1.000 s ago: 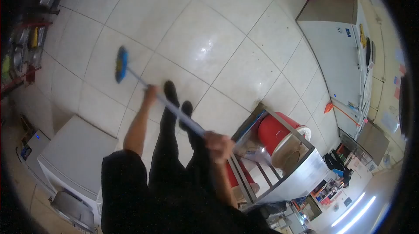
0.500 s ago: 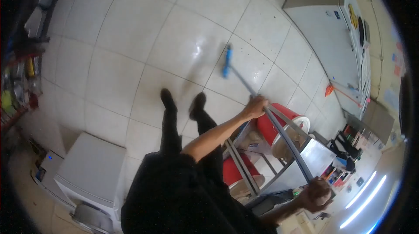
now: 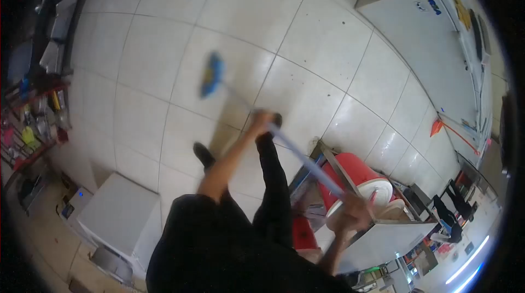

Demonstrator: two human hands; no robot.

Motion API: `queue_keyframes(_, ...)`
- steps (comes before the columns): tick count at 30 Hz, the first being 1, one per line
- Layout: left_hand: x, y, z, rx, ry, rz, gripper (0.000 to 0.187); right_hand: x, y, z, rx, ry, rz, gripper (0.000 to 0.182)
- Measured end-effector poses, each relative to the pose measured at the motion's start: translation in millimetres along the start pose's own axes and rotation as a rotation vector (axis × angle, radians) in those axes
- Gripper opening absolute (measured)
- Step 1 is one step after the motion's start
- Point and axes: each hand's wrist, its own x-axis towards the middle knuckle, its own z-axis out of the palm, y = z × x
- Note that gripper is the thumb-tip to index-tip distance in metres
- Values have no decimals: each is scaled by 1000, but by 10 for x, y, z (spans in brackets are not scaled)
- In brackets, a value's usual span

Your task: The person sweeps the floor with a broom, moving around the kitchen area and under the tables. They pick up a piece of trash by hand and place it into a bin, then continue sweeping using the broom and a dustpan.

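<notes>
A broom with a blue head (image 3: 212, 75) is over the tiled floor (image 3: 164, 52), its head blurred by motion. Its long grey handle (image 3: 309, 165) runs down to the right. Around the lower part of the handle, nearer the head, my left hand (image 3: 262, 123) is closed. My right hand (image 3: 351, 215) grips the handle near its upper end, in front of the red containers (image 3: 350, 172). Small dark specks of debris lie on the tiles right of the broom head.
A white cabinet (image 3: 117, 211) stands at the lower left, and a rack with utensils (image 3: 33, 123) at the far left. A large white appliance (image 3: 415, 30) is at the upper right. An orange dustpan (image 3: 436, 128) leans beside it. A metal-framed table (image 3: 383, 244) holds the right side.
The broom head has swung left across the floor. Both hands have moved left with the handle, still gripping it. The feet have shifted, and the view has turned a little.
</notes>
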Motion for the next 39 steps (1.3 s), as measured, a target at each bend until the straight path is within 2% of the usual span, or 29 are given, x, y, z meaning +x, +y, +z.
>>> queue_keyframes(1, 336, 702, 502, -79, 223, 132, 4, 471, -89, -733, 223, 85, 240, 24)
queue_keyframes(2, 805, 1416, 1096, -66, 139, 256, 8, 946, -177, -1464, 431, 216, 448, 26)
queue_keyframes(3, 1047, 2343, 1034, -103, 0, 267, 14, 1219, -401, -1619, 674, 152, 396, 26)
queue_keyframes(4, 1200, 2929, 1080, -400, 12, 385, 14, 1491, -624, -1773, 915, 78, 365, 27)
queue_keyframes(6, 1418, 3803, 1236, -421, -41, 383, 17, 1638, -865, -1808, 558, 254, 227, 27)
queue_keyframes(8, 1412, 4297, 1185, -433, -43, 394, 18, 1696, -725, -2435, 484, 344, 170, 28)
queue_keyframes(11, 1116, 4709, 757, -384, -108, 470, 22, 2081, -1140, -2496, 578, 717, 209, 32)
queue_keyframes(13, 880, 4460, 299, -287, 63, 421, 23, 2397, -1337, -2346, 734, 929, 326, 36)
queue_keyframes(14, 868, 4139, 127, -324, -160, 298, 17, 2366, -1102, -2446, 913, 456, 218, 34)
queue_keyframes(15, 785, 3704, 42, -264, -1, 266, 16, 2152, -673, -2508, 766, 302, 226, 30)
queue_keyframes(16, 705, 3175, -99, -256, 81, 167, 16, 1907, -207, -2599, 612, 153, 210, 27)
queue_keyframes(17, 708, 2439, -152, -57, 115, 105, 17, 1710, 147, -2239, 607, 139, 262, 25)
queue_keyframes(18, 617, 2075, -549, 5, 228, 266, 13, 1576, 398, -1640, 651, 107, 296, 25)
queue_keyframes(19, 726, 920, -397, 300, 69, 1, 16, 1422, 616, -1090, 689, 37, 286, 26)
queue_keyframes(20, 637, -88, -209, 326, 597, 126, 26, 1304, 797, -492, 620, -69, 169, 28)
queue_keyframes(21, 635, -478, -589, 696, 563, 120, 21, 1217, 764, 9, 912, -21, 272, 29)
queue_keyframes(23, 798, 13, -1139, 599, 41, -300, 31, 1131, 655, 466, 1169, 32, 376, 31)
queue_keyframes(25, 1283, -757, 133, -33, 170, 244, 32, 1096, 906, -196, 859, 121, 474, 33)
queue_keyframes(27, 1718, 893, 893, -345, 116, 397, 37, 1318, 987, -1387, 522, 231, 530, 35)
queue_keyframes(28, 1895, 1867, 1099, -169, 329, 611, 29, 1565, 786, -1830, 537, 335, 560, 36)
queue_keyframes(29, 2010, 2785, 1130, -242, 258, 567, 26, 1836, 461, -2090, 591, 437, 569, 37)
queue_keyframes(30, 2171, 3336, 1209, -234, 51, 585, 24, 2062, 171, -2213, 607, 486, 554, 38)
queue_keyframes(31, 2293, 3749, 1282, -425, -146, 389, 27, 2220, -82, -2221, 586, 421, 495, 34)
queue_keyframes(33, 2361, 4290, 917, -460, -230, 483, 33, 2392, -432, -2063, 331, 314, 416, 30)
queue_keyframes(34, 2371, 4479, 610, -455, -209, 490, 33, 2514, -556, -2062, -109, 278, 273, 33)
queue_keyframes(36, 2293, 4692, -53, -424, -196, 509, 42, 2819, -931, -1979, -61, 441, 136, 37)
queue_keyframes(37, 2320, 4691, -323, -417, -201, 513, 42, 3126, -1252, -1905, 249, 522, 170, 36)
queue_keyframes(38, 2379, 4643, -611, -368, -83, 536, 42, 3432, -1573, -1831, 561, 626, 182, 36)
queue_keyframes(39, 2494, 4532, -914, -318, 34, 556, 43, 3568, -1481, -1925, 637, 535, 154, 35)
